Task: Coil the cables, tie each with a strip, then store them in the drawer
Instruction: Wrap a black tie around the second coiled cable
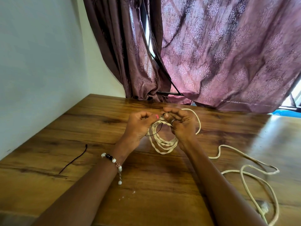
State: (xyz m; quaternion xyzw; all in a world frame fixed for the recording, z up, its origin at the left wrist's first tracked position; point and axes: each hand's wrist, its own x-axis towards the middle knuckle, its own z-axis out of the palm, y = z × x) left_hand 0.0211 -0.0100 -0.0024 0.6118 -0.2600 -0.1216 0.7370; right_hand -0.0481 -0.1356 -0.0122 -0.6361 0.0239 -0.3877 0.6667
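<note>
A cream-white cable (162, 142) is wound into a coil of several loops, held up at its top and with its lower part resting on the wooden tabletop (146, 185). A thin dark strip (156, 131) crosses the loops near the top of the coil. The rest of the cable (244, 170) is not coiled; it runs loose over the tabletop to the right in wide bends. A second dark strip (73, 160) lies alone on the left, well apart from the coil

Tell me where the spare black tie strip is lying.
Head view: the spare black strip lies loose on the wooden table, left of the left hand, near the wall.
</note>
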